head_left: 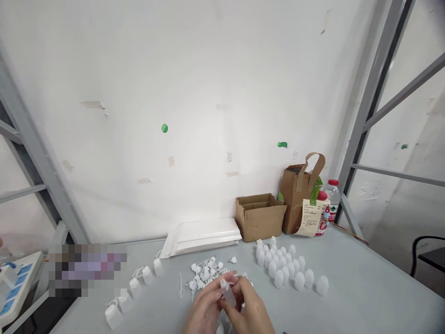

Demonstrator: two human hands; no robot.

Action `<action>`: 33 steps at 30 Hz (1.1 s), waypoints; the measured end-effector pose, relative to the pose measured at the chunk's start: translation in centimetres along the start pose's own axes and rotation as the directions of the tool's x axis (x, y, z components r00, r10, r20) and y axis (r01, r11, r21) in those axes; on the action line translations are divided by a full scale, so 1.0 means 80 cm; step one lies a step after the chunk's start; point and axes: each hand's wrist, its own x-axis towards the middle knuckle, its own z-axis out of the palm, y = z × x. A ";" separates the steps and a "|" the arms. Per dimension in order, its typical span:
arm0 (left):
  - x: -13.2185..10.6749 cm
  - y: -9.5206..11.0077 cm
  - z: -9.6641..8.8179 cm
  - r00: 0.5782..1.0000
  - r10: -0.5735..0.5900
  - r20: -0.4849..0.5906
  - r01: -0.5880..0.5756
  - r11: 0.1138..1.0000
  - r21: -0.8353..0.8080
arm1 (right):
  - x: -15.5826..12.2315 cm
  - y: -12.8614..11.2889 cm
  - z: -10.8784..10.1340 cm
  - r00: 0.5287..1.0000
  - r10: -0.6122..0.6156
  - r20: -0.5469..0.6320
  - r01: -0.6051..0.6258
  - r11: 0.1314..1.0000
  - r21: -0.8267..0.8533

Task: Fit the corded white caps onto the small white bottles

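Observation:
Low in the middle of the head view, my left hand [206, 307] and my right hand [251, 306] are closed around a small translucent white plastic shell [229, 296]. A narrow tip shows at its upper end; the fingers cover the rest of it. Just beyond my hands lies a pile of white plastic caps with cords [206, 272], partly hidden by them. Some more white pieces show below and between my wrists. To the right, several translucent white shells [285, 264] stand in loose rows. On the left, several white pieces with cords [136, 287] form a slanting line.
Along the wall are a stack of white flat packages [203, 236], an open cardboard box [264, 220], a brown bag [294, 199] with a paper receipt, and a red-capped bottle [333, 197]. At far left lies a power strip [17, 287], beside a blurred-out patch. Grey metal posts frame the table.

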 end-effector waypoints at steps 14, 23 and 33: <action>0.012 -0.005 -0.013 0.996 -0.064 -0.054 0.059 0.993 -0.101 | 0.016 -0.006 -0.002 0.868 0.266 0.420 -0.471 0.709 0.525; 0.011 0.001 -0.011 0.985 -0.169 -0.047 0.166 0.984 -0.061 | 0.020 -0.014 -0.007 0.819 0.217 0.532 -0.533 0.633 0.562; 0.007 0.000 -0.003 0.963 0.198 -0.185 -0.141 0.949 0.281 | 0.019 -0.002 -0.006 0.900 0.179 0.397 -0.382 0.763 0.521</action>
